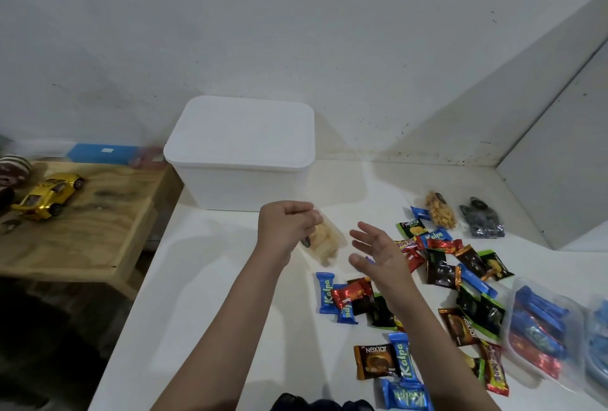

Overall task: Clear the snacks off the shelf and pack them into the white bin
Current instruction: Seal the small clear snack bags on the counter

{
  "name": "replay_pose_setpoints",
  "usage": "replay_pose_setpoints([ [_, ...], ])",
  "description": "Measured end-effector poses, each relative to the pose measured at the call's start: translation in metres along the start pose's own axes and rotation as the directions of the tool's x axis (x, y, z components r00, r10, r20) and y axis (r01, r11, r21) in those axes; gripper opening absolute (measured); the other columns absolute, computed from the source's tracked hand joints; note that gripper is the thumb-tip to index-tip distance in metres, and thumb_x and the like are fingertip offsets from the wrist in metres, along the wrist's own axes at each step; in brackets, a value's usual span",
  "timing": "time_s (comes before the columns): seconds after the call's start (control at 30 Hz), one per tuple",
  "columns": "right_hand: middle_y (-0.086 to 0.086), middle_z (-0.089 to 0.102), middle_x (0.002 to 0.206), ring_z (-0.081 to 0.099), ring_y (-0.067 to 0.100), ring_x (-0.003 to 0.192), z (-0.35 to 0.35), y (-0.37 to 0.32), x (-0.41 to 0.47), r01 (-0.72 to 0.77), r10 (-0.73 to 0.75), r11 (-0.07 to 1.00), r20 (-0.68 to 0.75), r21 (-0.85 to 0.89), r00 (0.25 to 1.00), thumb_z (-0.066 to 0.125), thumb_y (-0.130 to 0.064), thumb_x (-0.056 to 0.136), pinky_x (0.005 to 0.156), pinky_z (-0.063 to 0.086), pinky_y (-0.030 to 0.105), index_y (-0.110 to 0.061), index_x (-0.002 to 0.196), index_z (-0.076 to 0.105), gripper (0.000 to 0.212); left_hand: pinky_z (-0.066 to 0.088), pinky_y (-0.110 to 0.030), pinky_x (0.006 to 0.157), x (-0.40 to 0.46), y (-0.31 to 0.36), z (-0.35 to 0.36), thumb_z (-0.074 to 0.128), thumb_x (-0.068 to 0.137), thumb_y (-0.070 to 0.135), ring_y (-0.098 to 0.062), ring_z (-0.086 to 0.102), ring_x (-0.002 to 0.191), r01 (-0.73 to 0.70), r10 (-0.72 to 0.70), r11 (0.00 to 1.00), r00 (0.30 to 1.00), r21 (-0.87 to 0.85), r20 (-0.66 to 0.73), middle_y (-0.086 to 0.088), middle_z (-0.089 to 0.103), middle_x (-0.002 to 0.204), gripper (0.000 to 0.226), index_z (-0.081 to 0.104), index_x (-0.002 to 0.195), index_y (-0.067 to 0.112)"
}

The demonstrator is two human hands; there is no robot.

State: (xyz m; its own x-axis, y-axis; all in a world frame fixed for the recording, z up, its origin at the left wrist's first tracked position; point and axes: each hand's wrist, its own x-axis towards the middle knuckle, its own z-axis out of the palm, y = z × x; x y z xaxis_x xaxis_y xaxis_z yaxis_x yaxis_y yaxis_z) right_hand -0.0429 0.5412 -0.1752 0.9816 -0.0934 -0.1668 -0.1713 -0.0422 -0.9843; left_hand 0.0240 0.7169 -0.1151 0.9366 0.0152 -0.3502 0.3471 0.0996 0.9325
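Left hand (pixel 284 226) fingers are pinching a clear, probably crushable cracker bag (pixel 324 241) by its top; right hand (pixel 378 252) fingers are spreading empty near the lidded white plastic bin (pixel 240 154).

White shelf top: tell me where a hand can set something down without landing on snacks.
The bare patch runs from the white bin down the shelf's left edge, left of the Kalpa wrappers. A smaller gap lies right of the bin, along the wall. Right of the hands, loose snacks and plastic trays crowd the surface.
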Motion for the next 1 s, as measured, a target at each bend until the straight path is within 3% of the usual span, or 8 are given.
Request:
replay_pose_setpoints([
  [0.1,-0.014,0.047,0.136,0.048,0.005,0.121,0.009,0.012,0.000,0.019,-0.019,0.978,0.001,-0.209,1.000,0.086,-0.042,0.060,0.096,0.041,0.026,-0.037,0.140,0.035,0.095,0.057,-0.033,0.076,-0.003,0.008,0.010,0.076,0.072,-0.003,-0.025,0.065,0.073,-0.024,0.026,0.999,0.999,-0.048,0.027,-0.019,0.070,0.085,0.017,0.069,0.086,0.004],
  [0.23,-0.014,0.050,0.132,0.049,-0.002,0.114,0.029,0.010,0.015,0.074,-0.108,0.970,-0.134,-0.233,0.985,0.079,-0.035,0.072,0.079,0.035,0.004,-0.031,0.136,0.041,0.075,0.058,-0.030,0.075,-0.005,0.015,0.027,0.076,0.072,-0.002,-0.023,0.069,0.080,-0.033,0.043,0.994,0.995,-0.107,0.089,-0.018,0.071,0.090,0.018,0.070,0.087,0.005],
  [0.33,-0.015,0.060,0.114,0.055,-0.003,0.105,0.032,0.007,0.024,0.131,-0.168,0.975,-0.205,-0.182,0.964,0.075,-0.034,0.078,0.085,0.043,0.018,-0.034,0.117,0.050,0.046,0.057,-0.028,0.077,-0.004,0.016,0.034,0.074,0.074,-0.003,-0.023,0.071,0.086,-0.023,0.044,0.986,0.991,-0.167,0.129,-0.018,0.071,0.091,0.019,0.068,0.091,0.005],
  [0.43,-0.008,0.061,0.107,0.061,0.009,0.100,0.025,0.006,0.030,0.119,-0.157,0.983,-0.304,-0.140,0.940,0.074,-0.030,0.080,0.085,0.052,0.031,-0.021,0.116,0.047,0.046,0.058,-0.029,0.078,0.003,0.009,0.036,0.071,0.080,0.003,-0.023,0.071,0.091,-0.002,0.029,0.982,0.990,-0.191,0.137,-0.014,0.071,0.094,0.020,0.067,0.099,0.005],
  [0.57,0.002,0.067,0.104,0.066,0.014,0.098,0.001,0.008,0.040,0.054,-0.042,0.998,-0.392,0.022,0.919,0.071,-0.032,0.079,0.078,0.054,0.025,-0.015,0.112,0.046,0.045,0.050,-0.031,0.091,0.030,-0.014,0.038,0.075,0.079,0.020,-0.018,0.059,0.110,-0.079,0.078,0.986,0.997,0.144,0.009,-0.005,0.063,0.119,0.043,0.060,0.119,0.016],
  [0.67,-0.002,0.069,0.090,0.067,0.008,0.082,-0.020,0.010,0.049,-0.015,0.066,0.989,-0.360,0.144,0.931,0.063,-0.024,0.087,0.065,0.053,0.015,-0.008,0.106,0.050,0.028,0.043,-0.031,0.095,0.054,-0.033,0.040,0.074,0.079,0.023,-0.020,0.046,0.125,-0.007,-0.050,0.936,0.987,0.352,0.153,-0.003,0.048,0.132,0.066,0.042,0.136,0.014],
  [0.8,0.004,0.068,0.097,0.065,0.021,0.093,-0.042,0.014,0.069,-0.107,0.163,0.976,-0.313,0.190,0.936,0.064,-0.038,0.084,0.083,0.053,0.037,-0.006,0.110,0.056,0.041,0.052,-0.030,0.077,0.077,-0.047,0.051,0.074,0.079,0.021,-0.020,0.065,0.092,0.003,-0.178,0.913,0.904,0.408,0.389,-0.011,0.066,0.108,0.038,0.061,0.112,0.007],
  [1.0,0.011,0.064,0.115,0.061,0.025,0.090,-0.060,0.028,0.108,-0.169,0.258,0.950,-0.353,0.263,0.900,0.065,-0.040,0.085,0.079,0.050,0.040,-0.019,0.118,0.054,0.040,0.054,-0.044,0.085,0.103,-0.060,0.080,0.075,0.078,0.029,-0.028,0.066,0.094,0.122,-0.182,0.932,0.972,0.341,0.150,-0.010,0.066,0.097,0.024,0.060,0.091,0.015],
])
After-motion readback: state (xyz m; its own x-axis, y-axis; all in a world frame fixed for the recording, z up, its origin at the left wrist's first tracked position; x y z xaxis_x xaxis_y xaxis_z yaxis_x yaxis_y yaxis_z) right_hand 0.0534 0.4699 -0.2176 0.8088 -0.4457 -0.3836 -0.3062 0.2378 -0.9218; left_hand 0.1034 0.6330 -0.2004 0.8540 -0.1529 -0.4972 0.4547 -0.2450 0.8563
